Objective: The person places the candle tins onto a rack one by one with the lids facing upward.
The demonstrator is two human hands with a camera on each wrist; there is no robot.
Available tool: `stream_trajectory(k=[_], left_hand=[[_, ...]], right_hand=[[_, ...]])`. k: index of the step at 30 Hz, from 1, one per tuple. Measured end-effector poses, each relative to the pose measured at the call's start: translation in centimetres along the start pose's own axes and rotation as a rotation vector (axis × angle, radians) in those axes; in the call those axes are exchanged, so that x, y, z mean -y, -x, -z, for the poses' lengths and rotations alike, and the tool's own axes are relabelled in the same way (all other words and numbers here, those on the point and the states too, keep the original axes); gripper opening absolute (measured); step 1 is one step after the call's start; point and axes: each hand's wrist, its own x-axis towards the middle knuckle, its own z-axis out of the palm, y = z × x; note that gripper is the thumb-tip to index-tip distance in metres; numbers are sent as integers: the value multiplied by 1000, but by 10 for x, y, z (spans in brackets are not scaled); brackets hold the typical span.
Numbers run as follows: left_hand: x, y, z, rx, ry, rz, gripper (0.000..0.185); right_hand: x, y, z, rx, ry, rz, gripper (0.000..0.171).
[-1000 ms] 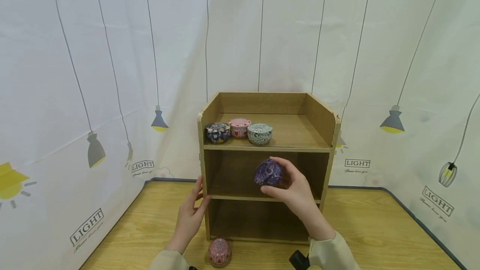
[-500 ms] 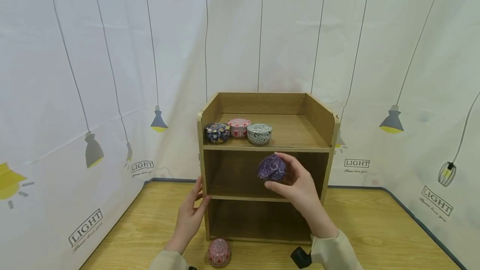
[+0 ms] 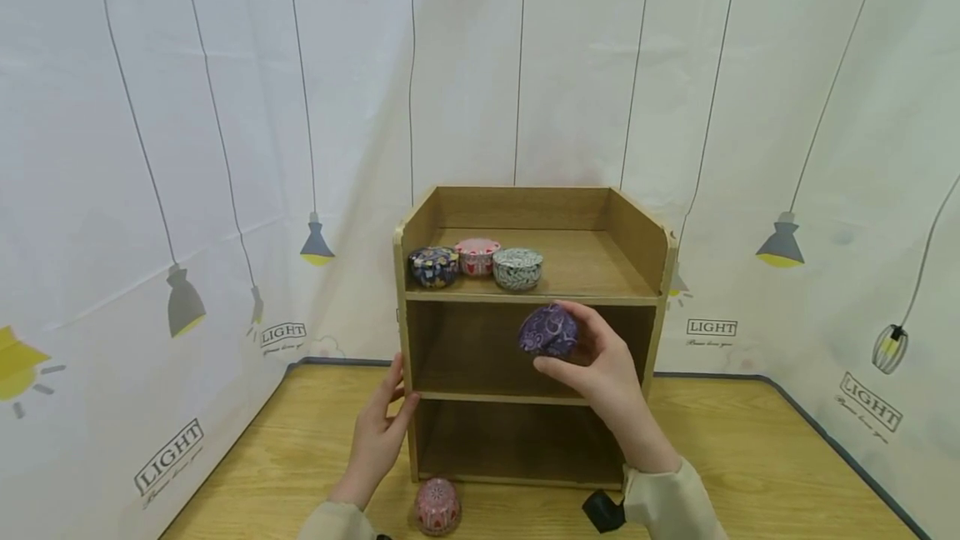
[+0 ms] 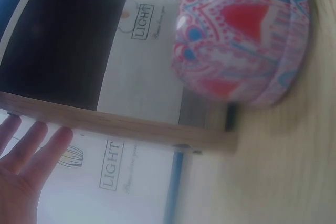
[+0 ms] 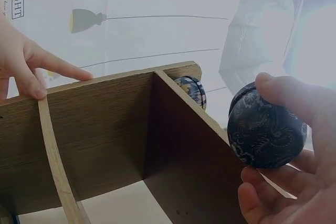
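My right hand (image 3: 611, 369) grips a round purple patterned tin (image 3: 546, 332) between thumb and fingers, in front of the middle compartment of a wooden shelf unit (image 3: 532, 298). In the right wrist view that tin (image 5: 265, 132) looks dark, thumb on one side and fingers below. My left hand (image 3: 377, 433) rests on the unit's left side panel, its thumb at the middle board's front edge; the left wrist view shows its straight fingers (image 4: 50, 153) on the panel. A pink tin with red hearts (image 3: 437, 508) sits on the table before the unit's lower left corner.
The unit's top level holds a navy floral tin (image 3: 433, 267), a pink heart tin (image 3: 477, 258) and a green-and-white leaf tin (image 3: 517, 268), close together at the left. A black device (image 3: 602, 512) is at the right wrist. A lamp-printed curtain (image 3: 247, 65) surrounds the wooden table (image 3: 735, 457).
My right hand has moved slightly right and up with the purple tin, which has tilted a little. The left hand has stayed on the side panel.
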Motion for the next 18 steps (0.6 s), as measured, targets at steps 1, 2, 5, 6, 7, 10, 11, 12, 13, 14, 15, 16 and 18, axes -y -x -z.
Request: stream_trajectory(k=[1,2,5,6,7,10,11,12,13,14,15,16,18], left_hand=[[0,0,0,-2,-1,-4,57],[0,0,0,-3,-2,-8,57],[0,0,-1,-9,-8,-21,57],[0,0,-1,-10,-9,-23,57],[1,0,-1,-11,-9,-23,57],[1,0,0,-6,-10,-19,57],[2,0,0,-4,-8,-17,57],[2,1,0,-3,-8,-15,57],[2,1,0,-3,-8,-15,57],[2,1,0,-2,-8,-15,57],[2,1,0,-3,-8,-15,57],[2,1,0,-4,-7,-16,57],[3,0,-1,-3,-6,-18,57]], right_hand=[[1,0,0,-2,-2,0,68],[1,0,1,-5,-3,-2,68],[3,-1,2,-8,-4,1,69],[3,-1,2,-8,-4,2,69],[3,-1,3,-9,-4,3,69],[4,-2,4,-12,-1,7,69],[5,-2,4,-12,0,8,69],[5,-2,5,-14,1,9,68],[5,-2,5,-17,3,10,68],[6,-3,6,-19,6,10,68],[6,-3,6,-22,8,8,68],[7,-3,7,-26,14,7,68],[8,-4,8,-32,22,2,68]])
